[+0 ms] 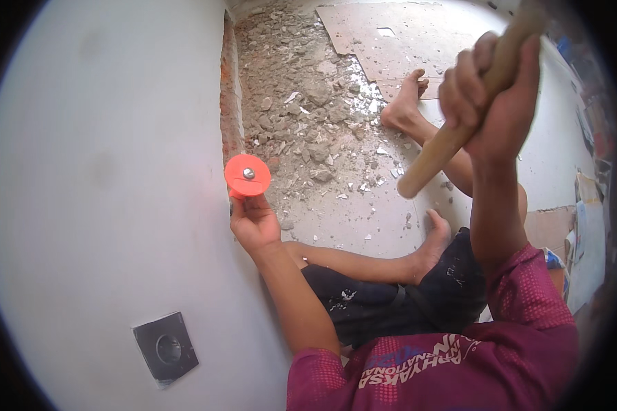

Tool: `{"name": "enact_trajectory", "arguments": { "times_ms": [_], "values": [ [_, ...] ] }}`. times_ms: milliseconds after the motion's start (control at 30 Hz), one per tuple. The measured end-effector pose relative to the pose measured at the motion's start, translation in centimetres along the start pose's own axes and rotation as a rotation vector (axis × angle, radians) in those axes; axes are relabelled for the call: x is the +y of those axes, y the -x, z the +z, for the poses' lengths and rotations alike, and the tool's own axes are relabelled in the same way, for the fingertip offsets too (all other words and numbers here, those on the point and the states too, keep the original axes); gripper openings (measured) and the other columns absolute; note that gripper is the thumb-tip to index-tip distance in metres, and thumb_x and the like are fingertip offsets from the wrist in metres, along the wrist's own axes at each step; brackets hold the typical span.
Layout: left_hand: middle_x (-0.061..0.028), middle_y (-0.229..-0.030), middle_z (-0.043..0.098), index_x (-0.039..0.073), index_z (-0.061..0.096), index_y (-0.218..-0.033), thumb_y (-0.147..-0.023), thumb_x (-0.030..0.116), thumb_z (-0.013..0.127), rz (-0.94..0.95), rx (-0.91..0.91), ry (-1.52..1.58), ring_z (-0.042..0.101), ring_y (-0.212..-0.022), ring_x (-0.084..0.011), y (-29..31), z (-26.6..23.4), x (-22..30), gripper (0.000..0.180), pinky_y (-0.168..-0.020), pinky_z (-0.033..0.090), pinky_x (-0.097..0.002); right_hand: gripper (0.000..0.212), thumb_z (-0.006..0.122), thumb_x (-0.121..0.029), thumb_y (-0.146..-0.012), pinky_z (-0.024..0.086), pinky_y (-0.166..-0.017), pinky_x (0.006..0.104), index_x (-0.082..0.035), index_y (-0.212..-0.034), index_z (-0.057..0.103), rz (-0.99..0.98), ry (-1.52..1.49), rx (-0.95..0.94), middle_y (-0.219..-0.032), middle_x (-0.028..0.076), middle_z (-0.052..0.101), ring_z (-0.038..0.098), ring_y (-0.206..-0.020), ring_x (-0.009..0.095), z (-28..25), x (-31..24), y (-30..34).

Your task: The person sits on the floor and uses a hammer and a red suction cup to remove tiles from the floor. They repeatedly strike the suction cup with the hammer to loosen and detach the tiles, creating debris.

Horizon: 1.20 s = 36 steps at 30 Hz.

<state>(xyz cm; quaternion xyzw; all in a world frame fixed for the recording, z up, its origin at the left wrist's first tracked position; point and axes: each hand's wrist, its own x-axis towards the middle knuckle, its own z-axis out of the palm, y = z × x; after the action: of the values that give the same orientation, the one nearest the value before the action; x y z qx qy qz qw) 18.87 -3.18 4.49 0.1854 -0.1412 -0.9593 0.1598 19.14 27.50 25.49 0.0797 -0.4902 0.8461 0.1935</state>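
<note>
My left hand [255, 223] is closed around a chisel under its round orange hand guard [238, 166], right against the edge of the wall. The chisel's metal striking end [249, 174] pokes out of the guard's middle; its shaft and tip are hidden behind the guard and hand. Raised high at the right, my right hand [490, 96] grips the wooden handle of a hammer [428, 168]. The handle's butt end points down and left, and its upper end blurs into the dark rim, so the hammer's head cannot be made out.
A channel of exposed red brick [232, 103] runs along the white wall [116, 171]. Broken rubble [301, 89] covers the floor beside it, with a board [404, 34] beyond. A black wall socket [168, 349] sits low left. My bare legs are spread across the floor.
</note>
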Motion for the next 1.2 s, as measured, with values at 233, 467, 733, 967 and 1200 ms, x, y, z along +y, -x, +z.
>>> {"name": "enact_trajectory", "arguments": {
  "times_ms": [233,467,733,967,1200],
  "values": [
    [-0.0217,-0.122,0.056,-0.011,0.046,-0.121,-0.098,0.011,0.045,-0.006,-0.030,0.004,0.057,-0.113,-0.0298,0.4,2.8,-2.3,0.032,-0.097,0.052,-0.0408,0.045,0.042,-0.051,-0.096,0.043,-0.046,0.0393,-0.010,-0.081,0.049,0.093,0.095,-0.078,-0.054,0.003,0.046,0.048,-0.045,0.016,1.1,10.7,6.4],
    [-0.0178,-0.116,0.059,-0.007,0.053,-0.113,-0.098,0.015,0.048,-0.009,-0.005,0.042,0.060,-0.108,-0.0271,-0.2,1.5,-1.8,0.027,-0.094,0.053,-0.0397,0.056,0.041,-0.056,-0.095,0.038,-0.033,0.0249,-0.007,-0.070,0.046,0.436,0.475,-0.261,-0.051,0.000,0.045,0.045,-0.037,0.009,-2.7,6.9,2.8],
    [-0.0213,-0.121,0.056,-0.010,0.048,-0.118,-0.100,0.013,0.042,-0.021,0.006,0.141,0.058,-0.112,-0.0312,-0.6,3.8,-3.9,0.030,-0.096,0.053,-0.0409,0.058,0.034,-0.069,-0.090,0.038,-0.044,0.0321,-0.013,-0.076,0.042,-0.317,-0.336,-0.091,-0.052,-0.003,0.034,0.037,-0.042,0.012,5.4,2.0,-0.2],
    [-0.0215,-0.118,0.056,-0.011,0.047,-0.117,-0.100,0.012,0.041,-0.010,0.012,0.121,0.058,-0.111,-0.0315,-1.9,3.7,-3.1,0.030,-0.097,0.053,-0.0412,0.050,0.048,-0.047,-0.096,0.038,-0.034,0.0267,-0.003,-0.074,0.051,0.774,0.695,-0.296,-0.054,0.000,0.047,0.048,-0.040,0.011,-0.9,9.6,5.3],
    [-0.0204,-0.115,0.057,-0.010,0.048,-0.115,-0.100,0.016,0.041,0.047,0.040,0.085,0.059,-0.109,-0.0308,-0.5,1.8,-2.3,0.031,-0.097,0.053,-0.0409,0.051,0.034,-0.057,-0.097,0.034,-0.039,0.0221,-0.011,-0.077,0.042,-0.122,0.074,-0.294,-0.054,-0.002,0.037,0.034,-0.038,0.007,1.9,-4.2,-3.3]
  ]
}}
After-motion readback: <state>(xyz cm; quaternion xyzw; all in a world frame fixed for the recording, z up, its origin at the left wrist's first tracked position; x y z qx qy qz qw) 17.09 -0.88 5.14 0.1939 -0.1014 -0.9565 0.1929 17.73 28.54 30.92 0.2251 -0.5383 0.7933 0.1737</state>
